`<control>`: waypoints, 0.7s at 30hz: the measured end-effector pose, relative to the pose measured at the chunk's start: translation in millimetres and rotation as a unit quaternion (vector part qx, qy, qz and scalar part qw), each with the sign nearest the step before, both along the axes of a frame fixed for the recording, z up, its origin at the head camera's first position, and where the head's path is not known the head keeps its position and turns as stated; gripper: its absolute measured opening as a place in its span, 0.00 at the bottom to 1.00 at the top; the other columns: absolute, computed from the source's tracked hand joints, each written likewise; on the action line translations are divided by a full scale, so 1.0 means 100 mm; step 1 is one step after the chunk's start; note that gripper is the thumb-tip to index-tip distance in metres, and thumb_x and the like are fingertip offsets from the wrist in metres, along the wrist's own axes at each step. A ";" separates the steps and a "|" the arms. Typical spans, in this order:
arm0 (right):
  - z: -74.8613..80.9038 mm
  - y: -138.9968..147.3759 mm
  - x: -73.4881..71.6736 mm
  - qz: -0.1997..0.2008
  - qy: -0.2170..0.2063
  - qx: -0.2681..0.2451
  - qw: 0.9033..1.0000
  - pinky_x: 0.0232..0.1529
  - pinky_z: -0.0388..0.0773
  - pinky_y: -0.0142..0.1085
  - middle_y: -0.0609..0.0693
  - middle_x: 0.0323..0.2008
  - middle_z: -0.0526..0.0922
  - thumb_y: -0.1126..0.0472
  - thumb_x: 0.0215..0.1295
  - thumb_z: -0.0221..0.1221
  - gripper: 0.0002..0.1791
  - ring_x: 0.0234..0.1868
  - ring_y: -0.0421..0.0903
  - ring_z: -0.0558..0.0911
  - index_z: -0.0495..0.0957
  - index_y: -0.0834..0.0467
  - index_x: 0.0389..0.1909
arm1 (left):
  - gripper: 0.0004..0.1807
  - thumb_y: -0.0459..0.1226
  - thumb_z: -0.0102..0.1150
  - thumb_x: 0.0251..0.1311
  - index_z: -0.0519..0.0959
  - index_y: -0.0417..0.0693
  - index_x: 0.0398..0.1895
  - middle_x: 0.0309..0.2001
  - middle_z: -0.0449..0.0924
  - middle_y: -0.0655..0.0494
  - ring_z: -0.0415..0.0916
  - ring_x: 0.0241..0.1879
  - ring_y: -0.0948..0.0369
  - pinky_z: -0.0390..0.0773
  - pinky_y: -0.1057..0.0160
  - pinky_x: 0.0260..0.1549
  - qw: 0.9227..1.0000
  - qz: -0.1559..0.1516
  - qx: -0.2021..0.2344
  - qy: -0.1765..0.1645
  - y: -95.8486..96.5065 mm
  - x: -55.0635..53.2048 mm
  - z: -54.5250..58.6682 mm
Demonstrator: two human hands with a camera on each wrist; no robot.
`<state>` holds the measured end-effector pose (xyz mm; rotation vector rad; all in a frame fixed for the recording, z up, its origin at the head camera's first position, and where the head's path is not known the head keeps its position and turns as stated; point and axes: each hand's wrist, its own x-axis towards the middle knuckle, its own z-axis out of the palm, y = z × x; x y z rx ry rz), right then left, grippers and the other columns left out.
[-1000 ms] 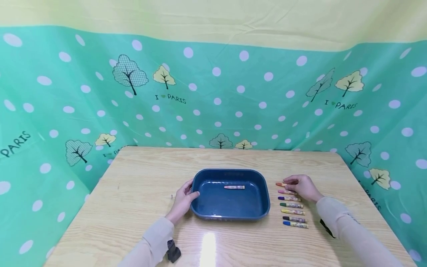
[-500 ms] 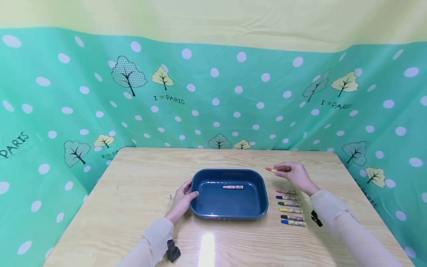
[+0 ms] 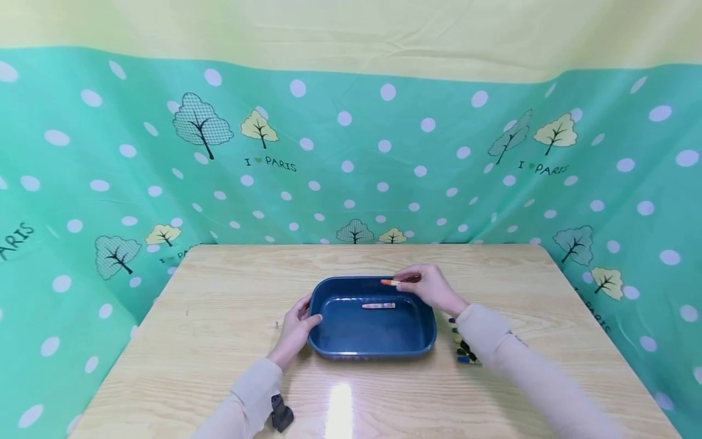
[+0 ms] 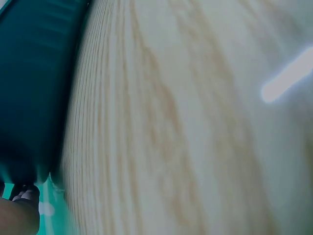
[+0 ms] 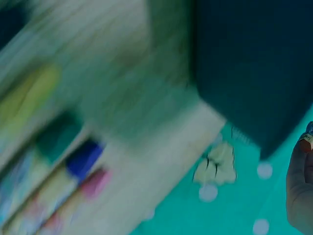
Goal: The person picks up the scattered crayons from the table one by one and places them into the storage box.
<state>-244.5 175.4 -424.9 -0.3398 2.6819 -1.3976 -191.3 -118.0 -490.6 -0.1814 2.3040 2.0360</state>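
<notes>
A dark blue plastic tub [image 3: 373,353] sits on the table, one pale pink crayon [image 3: 378,305] lying on its floor. My left hand [image 3: 295,329] grips the tub's left wall, thumb over the rim and fingers along the outside; the left wrist view catches only part of that hand [image 4: 19,210] by the tub's corner. Over the tub's far right rim, my right hand [image 3: 432,289] pinches an orange crayon [image 3: 389,282] by its rear part, tip pointing left. In the right wrist view, fingers of that hand [image 5: 299,191] show at the right edge.
Right of the tub lies a row of several crayons, partly hidden by the right sleeve; the blue one [image 3: 468,360] is nearest. The right wrist view shows yellow, green, purple and pink crayons [image 5: 95,183]. A patterned green curtain [image 3: 351,152] hangs behind the wooden table [image 3: 219,292].
My right hand has picked the orange crayon up from the row's far end and carried it left over the tub's rim. My left hand keeps its hold on the tub.
</notes>
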 end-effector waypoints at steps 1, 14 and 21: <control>-0.02 -0.06 -0.01 0.006 0.001 -0.001 1.000 0.38 0.82 0.33 0.53 0.40 0.84 0.63 0.54 0.63 0.14 0.40 0.45 0.81 0.82 0.57 0.43 | 0.30 0.28 0.52 0.56 0.62 0.38 0.64 0.65 0.60 0.38 0.59 0.64 0.45 0.64 0.51 0.62 1.000 0.001 0.002 0.000 -0.01 0.00 0.00; -0.28 -0.43 -0.09 0.014 -0.010 -0.028 0.999 0.40 0.81 0.35 0.50 0.38 0.84 0.66 0.55 0.62 0.12 0.37 0.42 0.80 0.83 0.58 0.41 | 0.30 0.27 0.51 0.55 0.60 0.35 0.64 0.65 0.60 0.36 0.59 0.64 0.43 0.64 0.50 0.62 1.000 -0.002 0.012 0.006 0.01 0.04 0.01; -0.40 -0.46 -0.06 0.023 0.030 0.024 0.999 0.32 0.80 0.29 0.49 0.39 0.84 0.65 0.56 0.61 0.12 0.37 0.40 0.80 0.83 0.56 0.41 | 0.31 0.27 0.51 0.56 0.60 0.35 0.65 0.65 0.59 0.35 0.58 0.64 0.42 0.63 0.50 0.62 1.000 -0.004 0.009 0.012 0.01 0.05 0.03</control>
